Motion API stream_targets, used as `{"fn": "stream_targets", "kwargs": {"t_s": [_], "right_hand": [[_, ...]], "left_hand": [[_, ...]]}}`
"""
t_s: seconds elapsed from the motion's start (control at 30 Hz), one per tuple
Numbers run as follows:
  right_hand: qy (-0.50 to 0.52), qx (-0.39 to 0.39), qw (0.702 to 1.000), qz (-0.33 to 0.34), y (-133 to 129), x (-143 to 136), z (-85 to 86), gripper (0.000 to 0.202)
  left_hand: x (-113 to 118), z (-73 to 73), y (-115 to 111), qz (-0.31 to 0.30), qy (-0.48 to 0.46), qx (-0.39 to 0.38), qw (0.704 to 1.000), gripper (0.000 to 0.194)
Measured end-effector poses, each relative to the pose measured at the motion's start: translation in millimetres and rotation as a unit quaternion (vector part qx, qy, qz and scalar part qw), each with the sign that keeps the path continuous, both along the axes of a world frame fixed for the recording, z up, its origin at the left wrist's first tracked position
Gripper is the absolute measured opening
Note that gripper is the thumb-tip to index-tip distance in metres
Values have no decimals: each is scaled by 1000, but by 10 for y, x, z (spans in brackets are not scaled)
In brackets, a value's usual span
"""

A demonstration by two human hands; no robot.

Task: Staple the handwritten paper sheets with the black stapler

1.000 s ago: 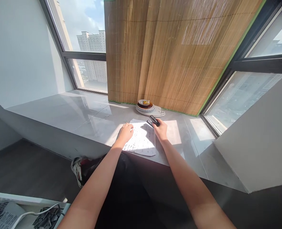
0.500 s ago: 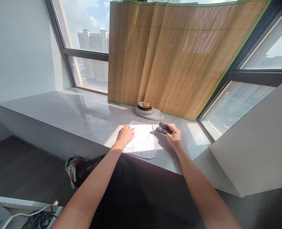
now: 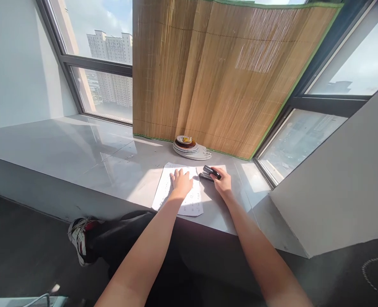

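White sheets of paper point(image 3: 192, 205) with handwriting lie on the sunlit ledge. My left hand point(image 3: 181, 182) rests on the upper part of them, palm down with its fingers spread. Just to the right of the paper, my right hand point(image 3: 222, 180) has its fingers around a black stapler point(image 3: 212, 172). The stapler's jaws point left, toward the paper's right edge, and stand apart. Part of its rear end is hidden by my right fingers.
Behind the paper, stacked plates point(image 3: 185, 147) stand on the ledge point(image 3: 112, 170), against a bamboo blind point(image 3: 208, 81). A wall block point(image 3: 330, 179) rises at the right. A shoe point(image 3: 78, 241) shows at lower left.
My left hand has moved right, from the paper's left edge onto its upper middle. My right hand still holds the stapler beside the paper. The view has shifted a little.
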State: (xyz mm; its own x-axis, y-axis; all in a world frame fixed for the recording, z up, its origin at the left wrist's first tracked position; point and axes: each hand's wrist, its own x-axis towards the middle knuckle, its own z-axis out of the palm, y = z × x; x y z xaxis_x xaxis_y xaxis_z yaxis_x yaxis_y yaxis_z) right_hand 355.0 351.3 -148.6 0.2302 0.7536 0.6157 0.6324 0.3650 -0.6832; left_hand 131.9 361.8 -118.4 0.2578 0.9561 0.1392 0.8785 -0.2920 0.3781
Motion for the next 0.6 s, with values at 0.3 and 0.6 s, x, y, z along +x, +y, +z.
{"fn": "stream_targets", "kwargs": {"t_s": [0.3,0.6], "right_hand": [[-5,-44,999,-2,26,14,21,33],[18,-8,1000,-4,-52,-79,104,32]], "left_hand": [[-31,-20,-39,-23,-45,-5,999,40],[-257,68,-1,-58,-66,-4,996,39]]}}
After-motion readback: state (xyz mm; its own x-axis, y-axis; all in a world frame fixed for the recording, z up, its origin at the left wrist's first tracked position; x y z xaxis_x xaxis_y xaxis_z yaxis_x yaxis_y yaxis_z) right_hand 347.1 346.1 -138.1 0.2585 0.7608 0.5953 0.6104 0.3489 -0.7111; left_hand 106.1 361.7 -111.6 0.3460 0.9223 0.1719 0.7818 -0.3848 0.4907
